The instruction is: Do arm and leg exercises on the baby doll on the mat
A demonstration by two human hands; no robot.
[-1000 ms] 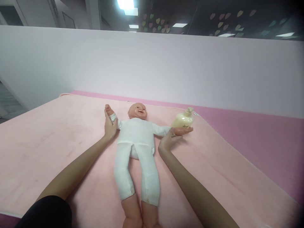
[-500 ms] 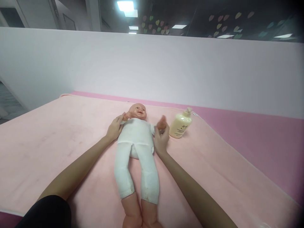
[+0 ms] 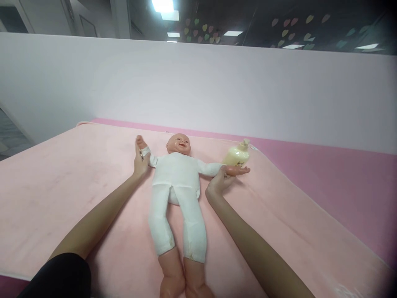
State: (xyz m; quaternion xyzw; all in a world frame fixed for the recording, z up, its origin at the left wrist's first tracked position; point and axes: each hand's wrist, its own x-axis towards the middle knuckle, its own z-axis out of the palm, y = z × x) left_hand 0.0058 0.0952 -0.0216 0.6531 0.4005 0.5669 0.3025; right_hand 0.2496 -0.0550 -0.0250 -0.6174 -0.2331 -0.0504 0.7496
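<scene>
One view, head cam: doll (image 3: 176, 174) lies face-up mid pink blanket (image 3: 62, 178), arms spread. Left hand (image 3: 140, 162) fingers clasped on doll's left-side wrist; right hand (image 3: 221, 182) closed under the other wrist, near lotion bottle (image 3: 235, 156). Looks light, w/ soft cloth body and stiff plastic limbs; best held at wrists.

One doll (image 3: 176, 182) lying on one pink blanket (image 3: 77, 174). One cream pump bottle (image 3: 236, 155) by the doll's arm. Two bare hands, left (image 3: 141, 161) and right (image 3: 221, 182), one at each doll wrist. One white partition wall (image 3: 217, 87) behind.
</scene>
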